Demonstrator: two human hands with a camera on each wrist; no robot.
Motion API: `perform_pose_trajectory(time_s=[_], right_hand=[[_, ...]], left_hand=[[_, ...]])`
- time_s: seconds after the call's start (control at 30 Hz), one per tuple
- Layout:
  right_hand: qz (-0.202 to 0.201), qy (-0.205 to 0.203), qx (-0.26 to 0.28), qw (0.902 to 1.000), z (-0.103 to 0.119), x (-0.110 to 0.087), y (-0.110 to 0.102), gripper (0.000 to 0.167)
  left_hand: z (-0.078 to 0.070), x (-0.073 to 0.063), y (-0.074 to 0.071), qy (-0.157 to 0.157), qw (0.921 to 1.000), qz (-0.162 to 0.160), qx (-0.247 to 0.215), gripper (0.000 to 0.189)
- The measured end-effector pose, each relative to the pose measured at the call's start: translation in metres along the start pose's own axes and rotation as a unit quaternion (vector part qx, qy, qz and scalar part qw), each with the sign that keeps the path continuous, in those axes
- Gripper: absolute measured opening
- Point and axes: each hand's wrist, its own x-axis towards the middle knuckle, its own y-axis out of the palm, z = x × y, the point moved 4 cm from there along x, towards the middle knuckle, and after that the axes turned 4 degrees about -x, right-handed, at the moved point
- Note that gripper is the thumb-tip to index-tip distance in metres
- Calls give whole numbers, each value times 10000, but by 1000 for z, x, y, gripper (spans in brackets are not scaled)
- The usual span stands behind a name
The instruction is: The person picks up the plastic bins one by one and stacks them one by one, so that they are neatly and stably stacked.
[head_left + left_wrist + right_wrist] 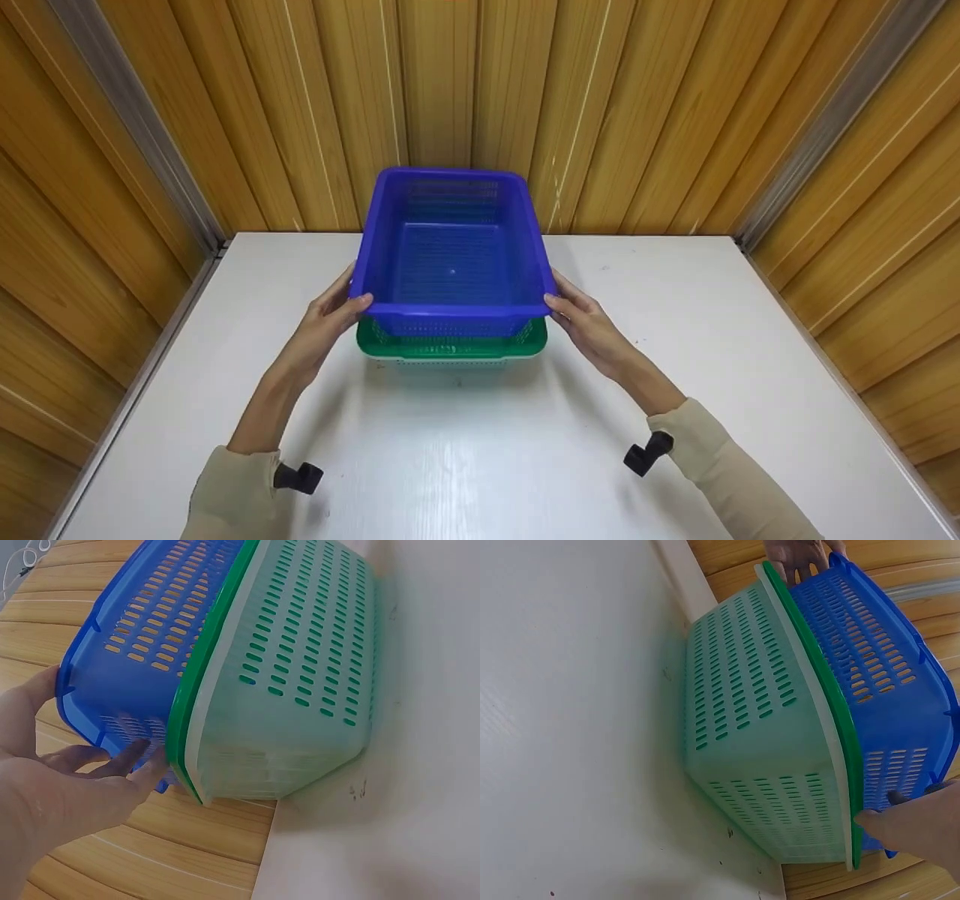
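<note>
A blue plastic basket with slotted walls is partly inside a green basket, its rim standing well above the green one. The green basket sits in a pale, whitish basket that stands on the table. My left hand grips the blue basket's near left corner, thumb on the rim and fingers below it. At the near right corner, my right hand holds the same rim, thumb on top. In the left wrist view, the left fingertips come close to the green rim; whether they touch it I cannot tell. The blue basket's inside shows no contents.
The baskets stand toward the back of a white table, near a wood-patterned panel wall. Similar panels with metal edge strips rise on the left and right. A black wrist mount sticks out from the left sleeve, another from the right.
</note>
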Motion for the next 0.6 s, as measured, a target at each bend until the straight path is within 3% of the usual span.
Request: perform_pose_trajectory(time_s=[0.23,0.6], right_hand=[[-30,67,-72,9999,-6,-1,0,66],[4,226,-328,9992,-16,3,2,66]], left_hand=[[6,1,-5,21,9994,2,334,76],[16,-5,-12,-115,9990,-32,431,72]])
